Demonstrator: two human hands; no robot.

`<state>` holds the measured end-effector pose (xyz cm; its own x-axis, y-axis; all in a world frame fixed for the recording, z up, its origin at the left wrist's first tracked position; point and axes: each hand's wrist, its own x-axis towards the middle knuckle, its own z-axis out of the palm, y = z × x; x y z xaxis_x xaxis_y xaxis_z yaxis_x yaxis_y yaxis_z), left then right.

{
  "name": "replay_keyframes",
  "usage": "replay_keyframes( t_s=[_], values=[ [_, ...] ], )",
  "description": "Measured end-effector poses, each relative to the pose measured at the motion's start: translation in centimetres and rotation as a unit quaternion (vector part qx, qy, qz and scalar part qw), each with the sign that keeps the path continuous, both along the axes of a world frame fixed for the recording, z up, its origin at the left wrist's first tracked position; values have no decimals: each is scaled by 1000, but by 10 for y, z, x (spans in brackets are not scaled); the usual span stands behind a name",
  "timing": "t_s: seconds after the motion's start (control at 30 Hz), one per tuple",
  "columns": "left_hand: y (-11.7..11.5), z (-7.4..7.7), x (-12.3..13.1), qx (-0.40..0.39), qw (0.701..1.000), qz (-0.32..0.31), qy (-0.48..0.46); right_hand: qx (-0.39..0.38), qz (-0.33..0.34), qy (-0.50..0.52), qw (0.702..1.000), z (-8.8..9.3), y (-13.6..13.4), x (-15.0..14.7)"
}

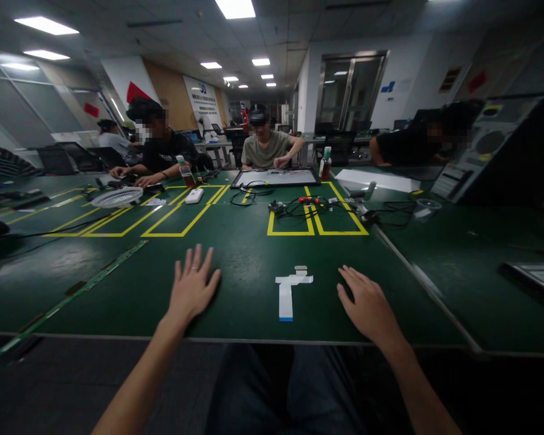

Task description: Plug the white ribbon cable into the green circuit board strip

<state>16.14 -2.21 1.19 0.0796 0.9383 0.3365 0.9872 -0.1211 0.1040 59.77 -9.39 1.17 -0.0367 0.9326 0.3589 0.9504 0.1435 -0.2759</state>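
Observation:
My left hand [194, 283] lies palm down on the green table [242, 266], fingers spread, a ring on one of them. On the other side my right hand [365, 301] rests on the table with its fingers stretched out and nothing in them. Between the two, nearer my right hand, is a white flat ribbon cable [285, 296] with a blue end toward me and a crosswise strip at its far end. A small pale connector piece [301, 267] sits just beyond it. Neither hand touches the cable.
A long green circuit strip [90, 285] crosses the table at left. Ahead are yellow tape outlines [290, 233], black cables [294, 208], a white fan grille [118, 197] and two bottles [325, 163]. A computer tower [489, 148] stands right. Several people sit around.

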Motion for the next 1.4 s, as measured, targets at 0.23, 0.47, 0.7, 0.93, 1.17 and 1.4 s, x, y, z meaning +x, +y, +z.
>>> replay_keyframes(
  t_s=[0.23, 0.47, 0.7, 0.93, 1.17, 1.4],
  values=[
    [8, -16, -193, -35, 940, 327, -87, 5, -1, 2, 1000, 0, 0, -1],
    [-2, -13, -213, -53, 937, 329, -106, 4, -4, -5, 1000, -1, 1, -1],
    [7, -14, -214, -17, 913, 386, -129, 11, -3, -14, 1000, 0, 0, -2],
    [27, 7, -175, -132, 932, 330, -65, 16, -6, -19, 1000, -1, 2, -3],
    [38, -10, -42, -91, 992, 84, 15, 13, -5, -13, 1000, -1, 1, -3],
    [20, 4, 83, -101, 980, -172, 18, 11, -2, -19, 1000, -3, 1, -2]
  ],
)
